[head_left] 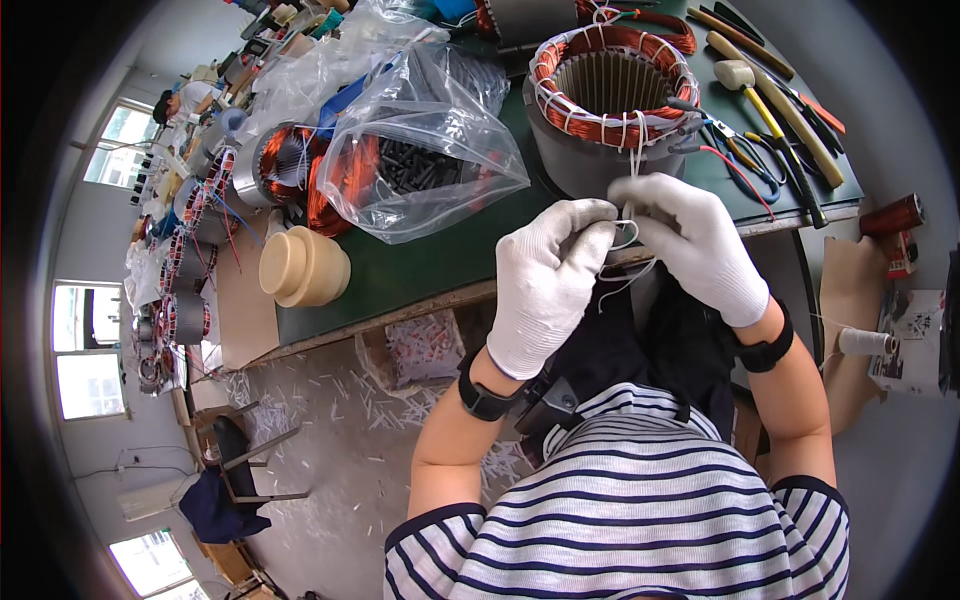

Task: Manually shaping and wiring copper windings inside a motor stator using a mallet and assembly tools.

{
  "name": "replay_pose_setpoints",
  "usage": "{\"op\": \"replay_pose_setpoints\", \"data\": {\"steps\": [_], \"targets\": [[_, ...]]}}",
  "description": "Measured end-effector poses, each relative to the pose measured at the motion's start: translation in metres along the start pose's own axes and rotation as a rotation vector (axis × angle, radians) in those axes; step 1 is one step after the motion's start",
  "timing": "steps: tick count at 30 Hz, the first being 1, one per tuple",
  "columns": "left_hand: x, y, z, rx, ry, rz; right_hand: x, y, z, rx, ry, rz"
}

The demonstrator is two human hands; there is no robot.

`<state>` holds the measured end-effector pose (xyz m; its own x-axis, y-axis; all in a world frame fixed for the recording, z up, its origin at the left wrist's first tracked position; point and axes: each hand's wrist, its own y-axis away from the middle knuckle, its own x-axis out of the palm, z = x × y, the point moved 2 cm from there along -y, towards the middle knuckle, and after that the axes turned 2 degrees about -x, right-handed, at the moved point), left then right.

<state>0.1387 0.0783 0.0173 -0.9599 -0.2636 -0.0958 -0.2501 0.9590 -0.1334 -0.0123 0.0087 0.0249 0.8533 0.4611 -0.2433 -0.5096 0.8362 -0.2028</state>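
Observation:
A motor stator (pixel 570 155) with copper windings (pixel 560 115) stands upright near the table's front edge, its coils lashed with white cord. From its near side the white cord (pixel 634 160) runs down to my gloved hands and forms a small loop between them. My left hand (pixel 545 280) pinches the cord between thumb and fingers. Just to its right, my right hand (pixel 695 245) is also closed on the cord, its fingertips slightly blurred. Both hands wear white knit gloves and are just in front of the stator. Loose cord ends hang below the fingers.
A clear plastic bag (pixel 480 165) holds black pieces, beside a cream plastic cup-shaped part (pixel 320 268). Right of the stator lie a mallet (pixel 735 75), pliers (pixel 745 150) and scissors. More stators line the left. A cord spool (pixel 868 342) stands right; paper scraps litter the floor.

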Motion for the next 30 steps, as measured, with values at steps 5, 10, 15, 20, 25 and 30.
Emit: {"op": "replay_pose_setpoints", "data": {"steps": [5, 10, 15, 20, 25, 30], "targets": [[-0.015, -0.004, -0.003, 0.226, -0.275, -0.045, 0.0, -0.003, 0.003, -0.225, 0.296, 0.015], [0.004, -0.009, -0.014, 0.539, -0.622, -0.028, 0.003, -0.002, 0.006, -0.231, 0.332, 0.006], [-0.006, 0.009, -0.003, -0.236, 0.289, 0.471, -0.008, 0.002, -0.006, -0.244, 0.322, -0.102], [-0.015, 0.032, 0.01, -0.284, 0.075, 1.001, -0.014, 0.01, -0.017, -0.213, 0.458, -0.114], [-0.022, 0.023, 0.013, -0.363, 0.034, 0.611, -0.004, 0.014, -0.005, -0.23, 0.433, -0.254], [-0.007, -0.001, 0.012, -0.183, 0.007, 0.255, 0.004, -0.002, -0.019, -0.245, 0.558, -0.636]]}}
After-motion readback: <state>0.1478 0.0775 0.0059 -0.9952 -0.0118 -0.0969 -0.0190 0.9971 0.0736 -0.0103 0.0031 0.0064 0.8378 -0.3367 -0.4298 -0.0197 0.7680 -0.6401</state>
